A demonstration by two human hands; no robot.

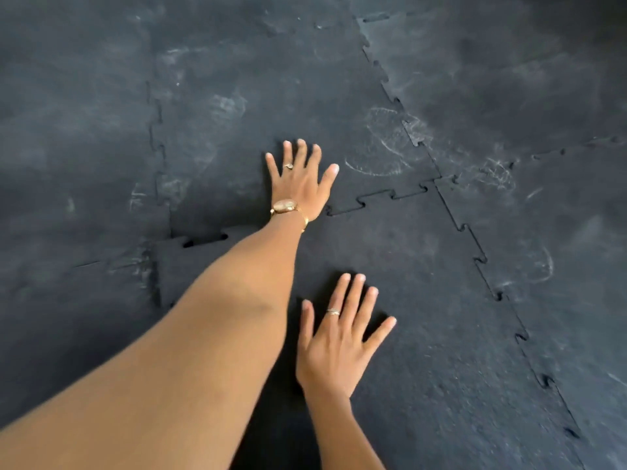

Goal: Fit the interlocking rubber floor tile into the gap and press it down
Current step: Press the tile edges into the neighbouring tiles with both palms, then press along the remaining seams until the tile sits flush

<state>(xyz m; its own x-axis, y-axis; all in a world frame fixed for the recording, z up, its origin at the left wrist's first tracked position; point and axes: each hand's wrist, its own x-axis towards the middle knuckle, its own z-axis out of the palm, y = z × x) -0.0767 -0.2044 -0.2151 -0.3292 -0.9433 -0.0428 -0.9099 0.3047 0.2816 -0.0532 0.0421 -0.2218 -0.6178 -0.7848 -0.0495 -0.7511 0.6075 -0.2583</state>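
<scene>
Both flat, open hands are pressing the tile [407, 300]: left hand [298, 184] at 12 o'clock, right hand [336, 344] nearer; best working toward the unseated seam [203, 240].

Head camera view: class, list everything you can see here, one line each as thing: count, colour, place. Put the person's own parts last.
Rubber floor tiles: several, exact count unclear, dark grey to black, covering the whole floor.
Jigsaw seams: several, dark lines running between tiles; small open gaps show at the seam left of the forearm.
Scuff and footprint marks: many, whitish, mostly on the far tiles.
Watch: one, gold, on the left wrist.
Rings: two, one on each hand, gold on the left, pale metal on the right.
Left hand: one, flat, fingers spread, farther tile by the seam.
Right hand: one, flat, fingers spread, nearer tile.
</scene>
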